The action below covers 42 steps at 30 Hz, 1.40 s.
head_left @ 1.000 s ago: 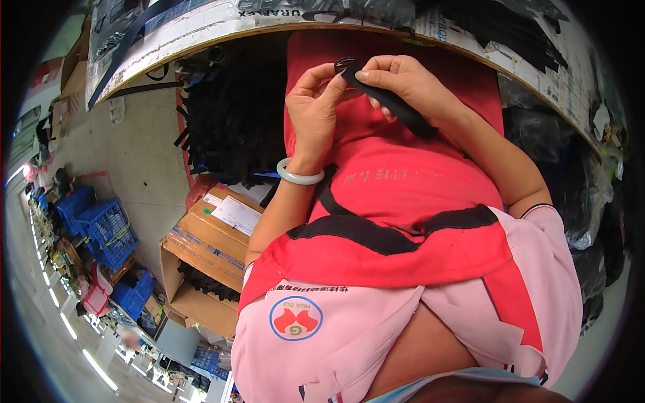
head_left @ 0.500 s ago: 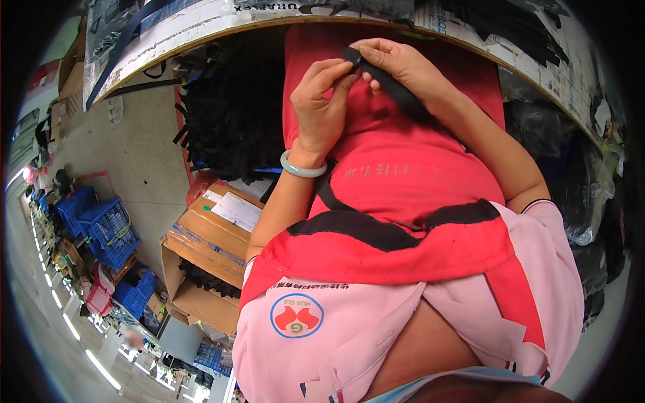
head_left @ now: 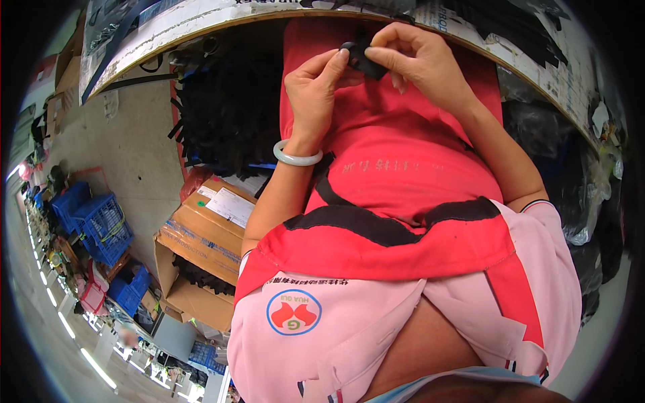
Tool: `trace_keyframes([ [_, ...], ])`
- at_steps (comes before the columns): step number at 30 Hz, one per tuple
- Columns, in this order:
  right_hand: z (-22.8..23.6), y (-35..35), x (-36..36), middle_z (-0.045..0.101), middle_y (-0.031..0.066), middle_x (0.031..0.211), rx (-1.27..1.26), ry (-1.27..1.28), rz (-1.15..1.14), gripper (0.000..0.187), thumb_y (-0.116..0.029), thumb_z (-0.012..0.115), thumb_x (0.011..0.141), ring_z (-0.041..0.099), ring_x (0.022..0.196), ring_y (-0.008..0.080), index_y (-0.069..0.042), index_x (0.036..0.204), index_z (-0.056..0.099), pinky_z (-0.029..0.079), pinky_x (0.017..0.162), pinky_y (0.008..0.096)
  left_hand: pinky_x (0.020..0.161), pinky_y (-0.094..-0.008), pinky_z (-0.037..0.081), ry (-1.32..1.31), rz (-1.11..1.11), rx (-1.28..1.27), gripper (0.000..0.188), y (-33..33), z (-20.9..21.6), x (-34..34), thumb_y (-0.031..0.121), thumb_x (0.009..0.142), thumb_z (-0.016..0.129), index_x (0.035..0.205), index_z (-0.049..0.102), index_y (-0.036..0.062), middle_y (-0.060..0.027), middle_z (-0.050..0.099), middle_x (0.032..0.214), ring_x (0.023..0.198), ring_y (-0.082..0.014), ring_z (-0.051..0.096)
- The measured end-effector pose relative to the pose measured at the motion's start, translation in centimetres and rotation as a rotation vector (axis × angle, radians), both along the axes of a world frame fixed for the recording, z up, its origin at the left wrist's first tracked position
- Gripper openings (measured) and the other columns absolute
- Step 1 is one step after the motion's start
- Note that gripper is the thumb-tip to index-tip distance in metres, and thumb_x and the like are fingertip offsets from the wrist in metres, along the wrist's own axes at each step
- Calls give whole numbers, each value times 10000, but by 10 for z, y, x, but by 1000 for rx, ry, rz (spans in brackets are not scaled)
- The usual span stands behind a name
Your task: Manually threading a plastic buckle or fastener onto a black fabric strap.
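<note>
A black strap (head_left: 368, 66) is folded or looped between my two hands, just in front of the table edge and above my red apron (head_left: 396, 161). My left hand (head_left: 316, 91) pinches one side of it between thumb and index finger; a small dark rounded end shows at the fingertips. My right hand (head_left: 426, 64) grips the other side with thumb and bent fingers. Whether a buckle sits in the fold is too dark to make out. A pale bangle (head_left: 297, 154) circles my left wrist.
The table edge (head_left: 222, 25) curves across the top, with black straps and plastic on it. A heap of black strips (head_left: 225, 107) lies to the left. Below it stands an open cardboard box (head_left: 201, 235). Blue crates (head_left: 104, 225) are farther left, plastic bags (head_left: 578, 195) at the right.
The long strap end that hung under my right hand is now gathered into a short fold. My right hand has moved up and slightly right, its fingers more bent.
</note>
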State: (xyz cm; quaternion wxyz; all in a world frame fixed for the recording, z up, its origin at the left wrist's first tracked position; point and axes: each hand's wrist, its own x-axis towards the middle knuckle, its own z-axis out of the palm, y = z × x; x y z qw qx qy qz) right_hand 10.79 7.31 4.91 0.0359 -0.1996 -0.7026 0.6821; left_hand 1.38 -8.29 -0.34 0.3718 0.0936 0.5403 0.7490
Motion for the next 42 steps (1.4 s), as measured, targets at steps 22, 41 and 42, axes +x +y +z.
trace_keyframes([
  [22, -25, 5, -8, 536, -42, 659, -371, -193, 201, 244, -286, 606, 944, 468, 486, 10, -45, 905, 623, 364, 435, 158, 693, -206, 498, 204, -28, 29, 142, -33, 9, 2, -22, 847, 678, 986, 701, -42, -36, 671, 857, 769, -94, 616],
  [41, -1, -37, -4, 516, -2, 714, 465, 349, 354, 94, -77, 668, 862, 475, 651, 75, -46, 950, 676, 406, 596, 232, 660, -196, 500, 260, 204, 17, 151, -27, -7, -2, 38, 875, 681, 1011, 692, -26, -18, 673, 852, 750, -82, 622],
  [42, 0, -37, -4, 516, -2, 714, 466, 348, 355, 94, -77, 668, 862, 475, 651, 75, -46, 950, 676, 406, 596, 232, 662, -196, 501, 254, 203, 21, 155, -27, -6, -2, 41, 875, 682, 1014, 693, -26, -23, 680, 856, 751, -83, 625],
])
